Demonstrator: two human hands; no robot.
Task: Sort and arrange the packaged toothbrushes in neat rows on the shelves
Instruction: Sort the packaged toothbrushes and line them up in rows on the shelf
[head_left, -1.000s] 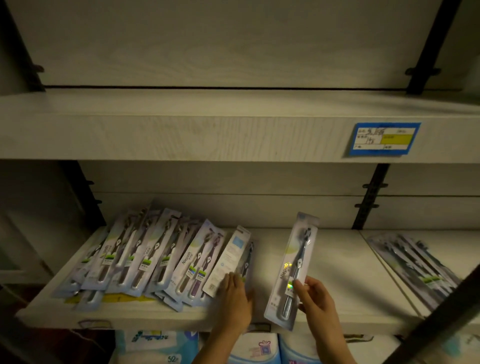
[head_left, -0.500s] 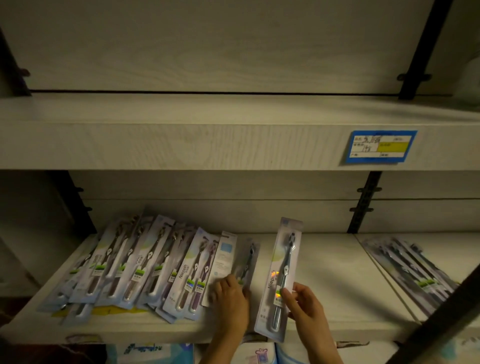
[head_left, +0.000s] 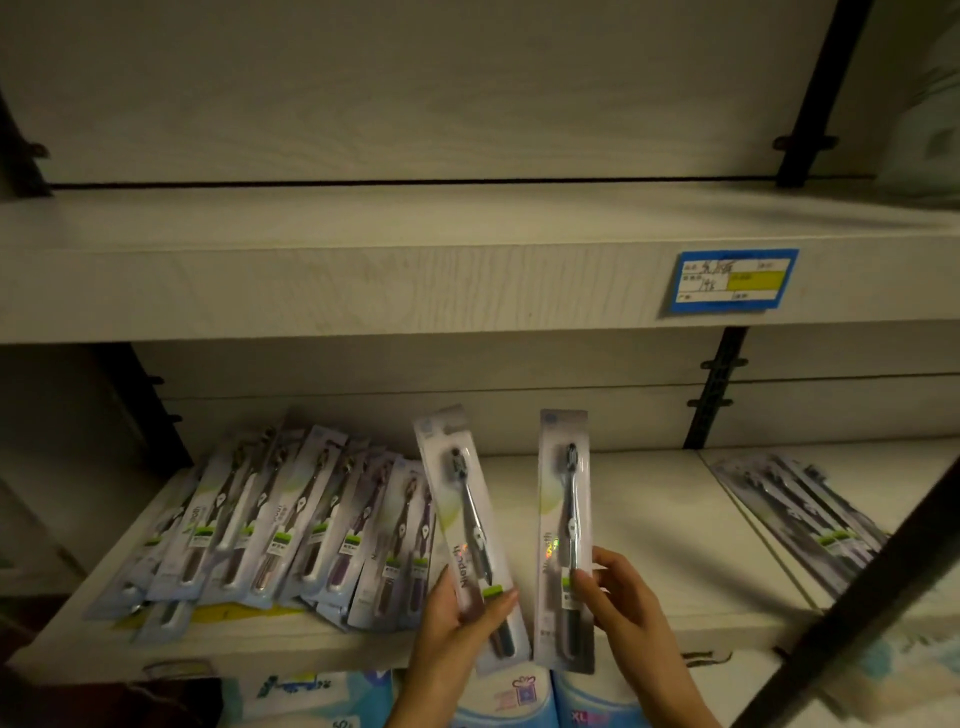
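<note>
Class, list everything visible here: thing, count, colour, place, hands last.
toothbrush pack pile: many, pale lilac, lower shelf, left.
second pack group: several, pale grey, neighbouring shelf board, right.
tilted toothbrush pack: one, pale, in left hand.
upright toothbrush pack: one, pale, in right hand.
price label: one, blue and yellow, upper shelf edge.
wrapped packages: several, blue and white, under lower shelf.
shelf uprights: several, black, rear.
left hand: one, grips tilted pack's lower end.
right hand: one, pinches upright pack's lower part.

Toothbrush pile (head_left: 270, 525) left on lower shelf (head_left: 649, 519); two held packs (head_left: 470, 525) (head_left: 563, 519) right of it; another pile (head_left: 800, 519) far right.
</note>
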